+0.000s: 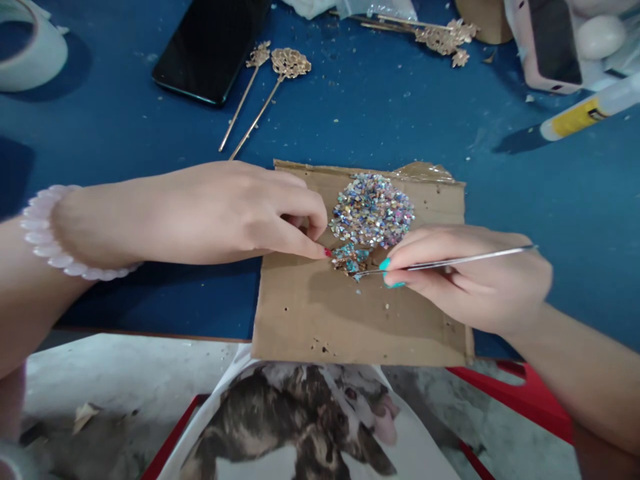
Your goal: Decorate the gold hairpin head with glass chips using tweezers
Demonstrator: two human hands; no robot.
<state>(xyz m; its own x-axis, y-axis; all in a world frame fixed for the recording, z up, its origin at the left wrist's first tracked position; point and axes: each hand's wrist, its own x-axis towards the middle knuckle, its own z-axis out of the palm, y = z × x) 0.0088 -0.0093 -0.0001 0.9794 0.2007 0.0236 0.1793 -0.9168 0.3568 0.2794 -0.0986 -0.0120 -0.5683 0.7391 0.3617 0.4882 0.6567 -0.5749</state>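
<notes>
On cardboard (300, 320), heaped chips (373, 210), seemingly metal ornament (347, 259), tweezers (470, 258) in right fingers (425, 245)

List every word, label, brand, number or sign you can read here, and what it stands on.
No text can be read.
Tube: a dark mark on its yellow label, too small and blurred to read.
Phone: dark face, no lettering visible.

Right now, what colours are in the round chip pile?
The chip pile is multicoloured: blues, purples and pale silvery bits. Best seen in head view.
</notes>
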